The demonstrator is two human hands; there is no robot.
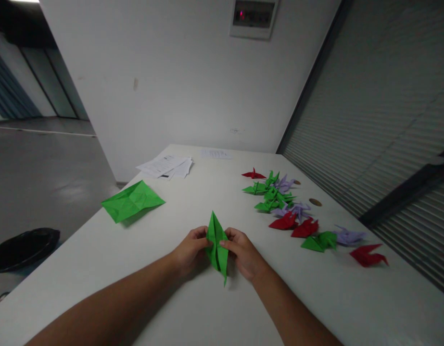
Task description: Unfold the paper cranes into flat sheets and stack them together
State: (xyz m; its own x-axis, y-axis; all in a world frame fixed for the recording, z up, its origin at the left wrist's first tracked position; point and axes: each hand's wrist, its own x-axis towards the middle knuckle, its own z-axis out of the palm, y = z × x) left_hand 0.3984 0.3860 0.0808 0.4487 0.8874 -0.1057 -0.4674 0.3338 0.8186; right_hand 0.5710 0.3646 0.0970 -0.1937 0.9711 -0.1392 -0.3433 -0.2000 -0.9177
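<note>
A green folded paper [216, 240], long and diamond-shaped, is held upright just above the white table [193, 307]. A dark crease or slit runs down its middle, and a thin tail points down at its lower end. My left hand [193, 247] pinches its left edge between thumb and fingers. On the opposite edge, my right hand [241, 250] grips it with the thumb pressed on the front. Some fingertips are hidden behind the paper.
Several green, red and purple paper cranes [275, 197] lie along the table's right side. At the left edge rests a creased green sheet [134, 202]. Printed papers [164, 166] lie at the back. A black-lined bin [23, 250] stands left of the table; blinds [387, 110] hang right.
</note>
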